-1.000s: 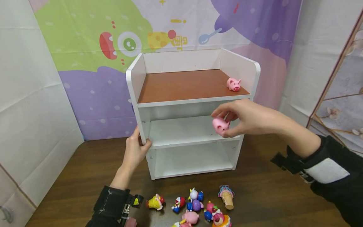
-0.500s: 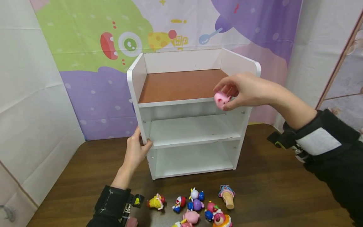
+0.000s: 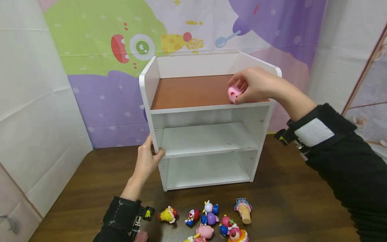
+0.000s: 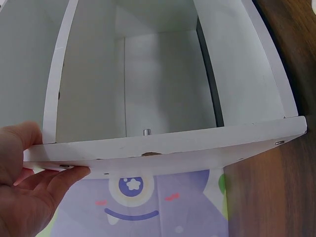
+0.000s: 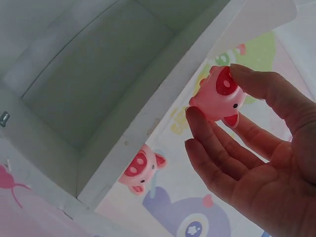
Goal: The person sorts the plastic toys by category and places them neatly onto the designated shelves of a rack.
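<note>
Right hand (image 3: 257,82) pinching a pink toy pig (image 3: 233,94) at the front edge of the brown top board (image 3: 187,90) of a white shelf unit (image 3: 208,153).
The thumb and fingers are curled partway, the pig caught between their tips; whether it touches the board cannot be told. In the right wrist view a 2nd toy pig (image 5: 140,170) peeks past the unit's edge, apart from the held 1. The left hand (image 3: 146,159) grips the unit's left side panel, thumb on the front edge, fingers on the outer face. On the dark wooden table (image 3: 287,195) before the unit lie toy figurines, with a yellow-clothed figurine (image 3: 167,215) at left and an ice-cream cone toy (image 3: 244,212) at right.
</note>
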`<state>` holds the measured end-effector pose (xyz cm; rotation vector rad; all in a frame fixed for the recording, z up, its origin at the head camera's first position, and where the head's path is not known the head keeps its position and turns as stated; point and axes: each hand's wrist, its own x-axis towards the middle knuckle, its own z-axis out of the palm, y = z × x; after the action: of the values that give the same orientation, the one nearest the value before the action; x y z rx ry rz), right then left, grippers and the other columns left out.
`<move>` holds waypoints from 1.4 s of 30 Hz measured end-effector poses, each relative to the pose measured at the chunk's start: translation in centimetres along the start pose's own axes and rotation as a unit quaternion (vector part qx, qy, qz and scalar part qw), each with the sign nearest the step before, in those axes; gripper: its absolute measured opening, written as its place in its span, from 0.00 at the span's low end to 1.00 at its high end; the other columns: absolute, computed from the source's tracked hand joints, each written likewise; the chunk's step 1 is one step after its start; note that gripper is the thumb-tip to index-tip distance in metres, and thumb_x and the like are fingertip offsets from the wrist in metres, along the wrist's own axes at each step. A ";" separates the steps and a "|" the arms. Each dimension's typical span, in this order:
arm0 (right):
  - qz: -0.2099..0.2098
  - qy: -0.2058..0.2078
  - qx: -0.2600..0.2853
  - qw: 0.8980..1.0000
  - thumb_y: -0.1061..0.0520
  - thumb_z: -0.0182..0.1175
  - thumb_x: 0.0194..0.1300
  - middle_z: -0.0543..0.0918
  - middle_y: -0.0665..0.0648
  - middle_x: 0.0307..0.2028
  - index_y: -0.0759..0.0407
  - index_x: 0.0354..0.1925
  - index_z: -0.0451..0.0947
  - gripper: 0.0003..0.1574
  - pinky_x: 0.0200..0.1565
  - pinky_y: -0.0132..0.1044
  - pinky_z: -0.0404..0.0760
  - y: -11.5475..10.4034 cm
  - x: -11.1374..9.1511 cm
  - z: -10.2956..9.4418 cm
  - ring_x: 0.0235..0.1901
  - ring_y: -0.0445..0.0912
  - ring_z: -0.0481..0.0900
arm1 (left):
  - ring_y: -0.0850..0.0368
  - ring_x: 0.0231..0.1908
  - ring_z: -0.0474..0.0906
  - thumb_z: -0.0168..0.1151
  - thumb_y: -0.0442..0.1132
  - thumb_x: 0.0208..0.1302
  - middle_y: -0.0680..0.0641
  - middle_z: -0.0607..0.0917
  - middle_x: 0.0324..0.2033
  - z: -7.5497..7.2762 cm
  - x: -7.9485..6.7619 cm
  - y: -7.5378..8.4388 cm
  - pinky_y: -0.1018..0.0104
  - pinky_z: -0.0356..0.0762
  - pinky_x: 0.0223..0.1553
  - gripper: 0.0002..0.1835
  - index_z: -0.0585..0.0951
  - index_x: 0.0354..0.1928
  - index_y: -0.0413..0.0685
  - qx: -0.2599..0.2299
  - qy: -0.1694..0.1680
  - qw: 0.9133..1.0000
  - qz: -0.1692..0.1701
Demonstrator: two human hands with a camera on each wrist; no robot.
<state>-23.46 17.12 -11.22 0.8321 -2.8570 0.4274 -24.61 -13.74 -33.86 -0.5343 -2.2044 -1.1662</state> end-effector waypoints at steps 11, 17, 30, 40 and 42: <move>0.050 -0.012 0.001 0.999 0.56 0.59 0.46 0.79 0.67 0.45 0.64 0.53 0.71 0.32 0.26 0.36 0.73 0.3 1.6 0.1 0.36 0.50 0.75 | 0.43 0.41 0.75 0.52 0.23 0.46 0.29 0.77 0.45 0.1 0.1 0.0 0.48 0.81 0.30 0.32 0.63 0.59 0.36 0.005 0.001 1.000 0.005; 0.066 -0.020 -0.004 0.998 0.56 0.60 0.47 0.78 0.68 0.46 0.65 0.53 0.70 0.33 0.37 0.39 0.73 0.4 2.5 0.3 0.41 0.51 0.72 | 0.44 0.39 0.76 0.52 0.24 0.46 0.29 0.78 0.45 0.1 0.0 -0.1 0.50 0.82 0.27 0.31 0.63 0.59 0.37 0.005 0.000 1.000 0.000; 0.097 -0.048 0.003 0.994 0.58 0.58 0.51 0.75 0.69 0.50 0.65 0.56 0.67 0.33 0.47 0.45 0.70 0.7 3.4 0.7 0.46 0.53 0.69 | 0.44 0.40 0.75 0.52 0.23 0.46 0.30 0.78 0.46 0.1 -0.1 -0.1 0.49 0.81 0.27 0.31 0.64 0.58 0.37 0.002 0.003 1.000 -0.002; 0.117 -0.066 0.015 0.991 0.57 0.57 0.54 0.71 0.71 0.54 0.63 0.64 0.54 0.41 0.51 0.49 0.70 0.6 3.4 0.6 0.49 0.55 0.67 | 0.43 0.40 0.75 0.51 0.23 0.47 0.29 0.77 0.45 0.1 -0.1 -0.2 0.49 0.82 0.29 0.30 0.64 0.58 0.36 -0.003 -0.001 1.000 -0.005; 0.119 -0.063 0.019 0.991 0.55 0.57 0.54 0.70 0.71 0.55 0.63 0.65 0.52 0.43 0.53 0.51 0.69 0.6 3.3 0.5 0.50 0.56 0.67 | 0.43 0.40 0.75 0.51 0.23 0.47 0.29 0.77 0.46 0.1 -0.1 -0.2 0.49 0.82 0.28 0.31 0.64 0.58 0.36 -0.003 -0.001 1.000 -0.004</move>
<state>-26.55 15.76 -11.15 0.5423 -3.0886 0.4746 -24.70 -13.71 -34.05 -0.5302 -2.2072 -1.1784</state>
